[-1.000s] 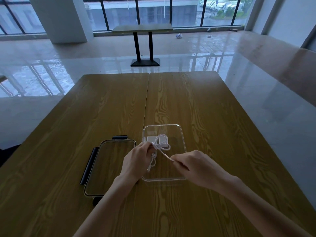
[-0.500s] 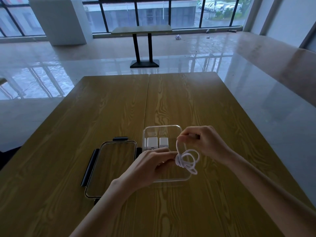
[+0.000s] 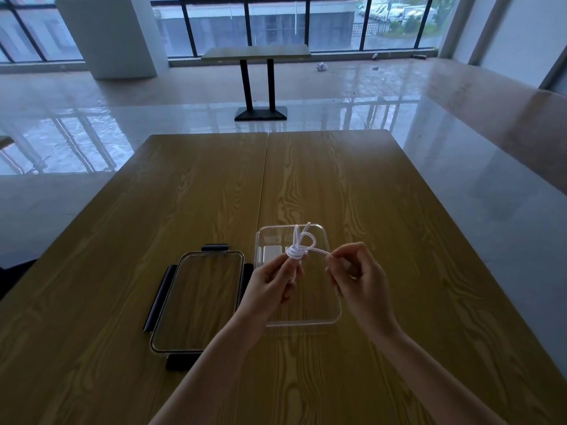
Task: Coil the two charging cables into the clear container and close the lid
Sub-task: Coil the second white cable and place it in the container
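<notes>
Both hands are raised above the clear container (image 3: 302, 314), which sits open on the wooden worktop (image 3: 383, 194). The left hand (image 3: 270, 283) pinches a small white cable (image 3: 299, 248) bundle between thumb and fingertips, its loops sticking up toward 12 o'clock. The right hand (image 3: 357, 276), fingers curled, pinches the cable's free end at 3 o'clock of the bundle. A white charger block (image 3: 270, 253) lies in the container's far end. The lid (image 3: 199, 299) rests just beside the container at 9 o'clock.
</notes>
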A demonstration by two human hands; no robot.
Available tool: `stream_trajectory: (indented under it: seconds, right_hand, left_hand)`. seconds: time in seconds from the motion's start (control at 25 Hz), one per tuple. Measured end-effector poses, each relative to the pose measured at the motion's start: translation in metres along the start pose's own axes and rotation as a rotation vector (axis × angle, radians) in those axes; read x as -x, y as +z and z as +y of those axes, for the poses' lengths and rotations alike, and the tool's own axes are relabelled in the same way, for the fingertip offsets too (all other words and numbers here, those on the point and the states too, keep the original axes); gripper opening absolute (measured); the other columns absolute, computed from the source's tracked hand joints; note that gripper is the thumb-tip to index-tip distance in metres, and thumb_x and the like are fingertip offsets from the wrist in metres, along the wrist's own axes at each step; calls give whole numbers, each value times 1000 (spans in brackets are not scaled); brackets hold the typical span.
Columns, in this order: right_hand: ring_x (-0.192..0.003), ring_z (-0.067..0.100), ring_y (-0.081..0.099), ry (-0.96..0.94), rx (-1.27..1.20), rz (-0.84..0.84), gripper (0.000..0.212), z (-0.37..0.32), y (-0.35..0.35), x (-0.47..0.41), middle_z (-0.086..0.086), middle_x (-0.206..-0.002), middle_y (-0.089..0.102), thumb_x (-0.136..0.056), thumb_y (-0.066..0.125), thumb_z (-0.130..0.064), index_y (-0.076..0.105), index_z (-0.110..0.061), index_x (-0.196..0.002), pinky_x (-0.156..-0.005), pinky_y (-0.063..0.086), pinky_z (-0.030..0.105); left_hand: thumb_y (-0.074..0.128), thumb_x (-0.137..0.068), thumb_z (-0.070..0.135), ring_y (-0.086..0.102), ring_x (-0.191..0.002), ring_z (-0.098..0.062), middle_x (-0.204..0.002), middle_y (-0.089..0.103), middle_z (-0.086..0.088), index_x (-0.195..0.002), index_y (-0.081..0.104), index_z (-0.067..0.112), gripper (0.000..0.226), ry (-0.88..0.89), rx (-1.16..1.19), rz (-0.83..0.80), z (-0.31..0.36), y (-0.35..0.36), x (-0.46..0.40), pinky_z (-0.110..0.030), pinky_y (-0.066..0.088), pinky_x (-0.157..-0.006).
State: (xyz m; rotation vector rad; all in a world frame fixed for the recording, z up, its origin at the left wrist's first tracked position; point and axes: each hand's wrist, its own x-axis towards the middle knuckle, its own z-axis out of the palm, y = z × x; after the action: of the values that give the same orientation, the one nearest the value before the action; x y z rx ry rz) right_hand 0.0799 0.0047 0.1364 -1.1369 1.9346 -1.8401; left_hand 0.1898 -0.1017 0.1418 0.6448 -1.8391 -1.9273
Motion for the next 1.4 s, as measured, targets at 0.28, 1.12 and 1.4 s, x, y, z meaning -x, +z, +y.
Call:
stream_trajectory:
  seconds: [0.28, 1.12, 1.4]
  right_hand:
    - [-75, -3, 67, -184, 36, -183, 16, -7, 0, 4, -19, -79, 65, -78, 59, -21, 56, -27, -93, -60, 49, 6]
    - [-43, 3, 56, 149, -111, -146, 12, -2, 19, 5, -11, -49, 63, -77, 60, -27, 59, -24, -65, -41, 43, 12]
    - [-46, 6, 57, 457, -234, -206, 27, -8, 16, 4, -6, -50, 57, -78, 56, -35, 63, -13, -65, -47, 50, 18]
  left_hand:
    - [46, -88, 28, 39, -44, -2, -59, 41, 2, -98, 58, -1, 33, -137, 64, 28, -4, 4, 5, -14, 34, -47]
    - [61, -76, 25, 68, -71, -10, -76, 69, 1, -95, 66, 13, 23, 130, -194, 346, -18, 17, 8, -20, 57, -64]
    - [63, -77, 17, 60, -80, 11, -82, 61, 19, -104, 63, 21, 27, 366, -483, 344, -20, 12, 13, -2, 47, -66]
